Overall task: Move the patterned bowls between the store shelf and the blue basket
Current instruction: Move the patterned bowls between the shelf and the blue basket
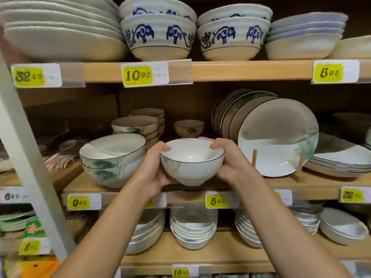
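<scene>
A small white bowl with a thin dark rim and a faint green pattern is held upright just above the front of the middle shelf. My left hand grips its left side, thumb over the rim. My right hand grips its right side the same way. More patterned bowls stand on the same shelf: a stack of two large ones to the left, a stack of smaller ones behind, and a single small bowl at the back. The blue basket is out of view.
A white plate with a green wash leans on a wooden stand right of the bowl, with more plates behind. Blue-patterned bowls fill the top shelf. White dishes are stacked on the lower shelf. A white upright post runs down the left.
</scene>
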The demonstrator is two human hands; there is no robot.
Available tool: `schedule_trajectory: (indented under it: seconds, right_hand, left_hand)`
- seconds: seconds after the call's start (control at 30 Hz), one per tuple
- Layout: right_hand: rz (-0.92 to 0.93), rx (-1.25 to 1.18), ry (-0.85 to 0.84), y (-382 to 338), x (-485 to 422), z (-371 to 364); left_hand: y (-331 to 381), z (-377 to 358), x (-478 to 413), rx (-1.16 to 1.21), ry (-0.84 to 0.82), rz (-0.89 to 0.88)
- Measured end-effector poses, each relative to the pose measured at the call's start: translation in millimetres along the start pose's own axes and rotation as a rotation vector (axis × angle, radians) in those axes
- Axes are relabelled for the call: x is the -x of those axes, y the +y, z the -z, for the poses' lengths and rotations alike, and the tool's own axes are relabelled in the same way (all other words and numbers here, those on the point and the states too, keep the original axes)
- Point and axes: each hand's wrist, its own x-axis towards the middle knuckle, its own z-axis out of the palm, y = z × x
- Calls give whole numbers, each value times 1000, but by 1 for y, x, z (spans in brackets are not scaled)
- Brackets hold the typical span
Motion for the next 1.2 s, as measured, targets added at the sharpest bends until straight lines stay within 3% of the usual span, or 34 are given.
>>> schedule_trajectory:
  seconds: [0.37, 0.53, 0.67, 0.77, 0.9, 1.07, 1.2]
  right_hand:
    - [-116, -66, 18, -2, -56, -2]
    - [-119, -53, 29, -3, -74, -1]
    - [39, -91, 243, 4, -86, -12]
    - [155, 83, 386, 26, -85, -25]
    - [180, 122, 328, 27, -85, -16]
    - [-90, -143, 73, -2, -93, 1]
    - [-105, -224, 61, 3, -98, 5]
  left_hand:
    - [-2, 6, -61, 78, -102, 125]
    - [-13, 4, -68, 173, -34, 47]
    - [-31, -15, -67, 233, 120, -167]
    - [-34, -31, -74, 188, 210, -159]
    - [-19, -24, -83, 202, 285, -59]
    - [-9, -16, -91, 154, 232, 11]
    - [-4, -16, -95, 118, 203, 8]
